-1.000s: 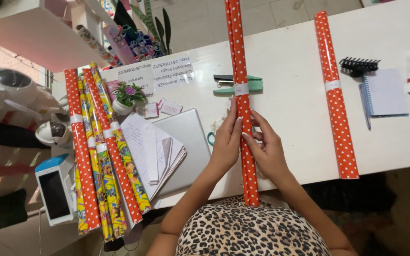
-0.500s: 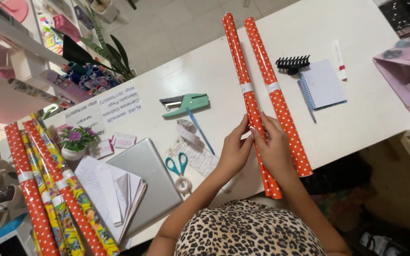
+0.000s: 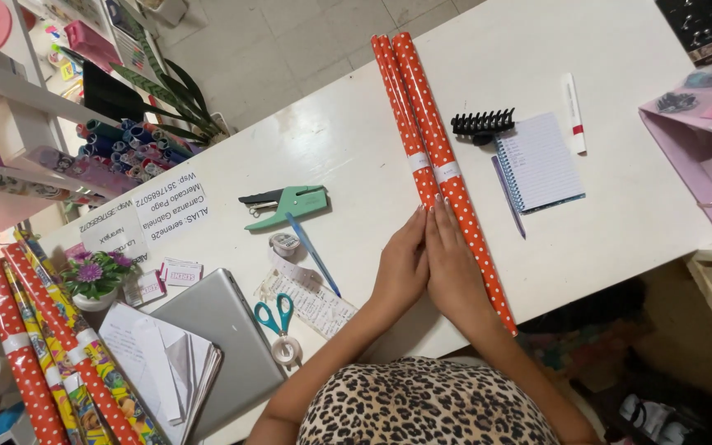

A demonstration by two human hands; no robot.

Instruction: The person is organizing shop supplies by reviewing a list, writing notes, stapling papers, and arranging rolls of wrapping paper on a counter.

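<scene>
- Two red dotted rolls (image 3: 422, 124) lie side by side and touching on the white tabletop (image 3: 331, 140), running from the far edge towards the person.
- A second ago only one roll lay under the hands, with the other well apart to the right. Half a second ago the two were near each other; now they are pressed together and parallel, so the pair has been gathered into one bundle.
- The left hand (image 3: 401, 268) lies flat with its fingers straight and together, resting over the near end of the left roll. It presses rather than grips.
- The right hand (image 3: 452, 268) is flat in the same way, palm down on the near part of the right roll, and touches the left hand along its inner edge.
- Neither hand curls round a roll; both hold the rolls down against the tabletop.
- The view has also swung: the clip, notebook and pen now sit just right of the rolls.
- Just right of the rolls are a black hair clip (image 3: 483, 125), a spiral notebook (image 3: 540, 162) and a pen (image 3: 508, 198).
- Left of the hands are a green punch (image 3: 290, 206), a blue pen (image 3: 313, 255), scissors (image 3: 274, 316) and a tape roll (image 3: 287, 349).
- More patterned rolls (image 3: 51, 363) lie at the far left edge.
</scene>
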